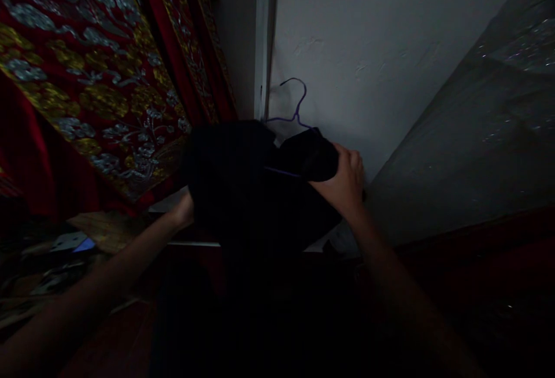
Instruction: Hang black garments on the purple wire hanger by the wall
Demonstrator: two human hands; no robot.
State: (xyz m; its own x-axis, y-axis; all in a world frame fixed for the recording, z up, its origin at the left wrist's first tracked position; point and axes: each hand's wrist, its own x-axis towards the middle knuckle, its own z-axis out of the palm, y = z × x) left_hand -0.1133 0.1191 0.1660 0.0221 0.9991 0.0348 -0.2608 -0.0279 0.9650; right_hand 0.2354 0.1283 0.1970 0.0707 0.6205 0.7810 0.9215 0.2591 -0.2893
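A dark, nearly black garment (pixel 243 193) hangs in front of me on a thin purple clothes hanger (pixel 297 113). The hanger's hook stands up above the neckline, close to the wall. My right hand (pixel 347 178) is closed around the garment's right shoulder, the thumb in front and the fingers curled over the far side. At the left edge of the cloth is my left hand (pixel 185 209), its fingers hidden by the garment. Low light leaves the garment's folds and lower part hard to make out.
Red cloth with gold and silver embroidery (pixel 104 95) hangs at the left. Behind the hanger is a pale wall (pixel 368 48). Clear plastic sheeting (pixel 489 118) covers something at the right. Assorted items (pixel 69 242) lie at lower left.
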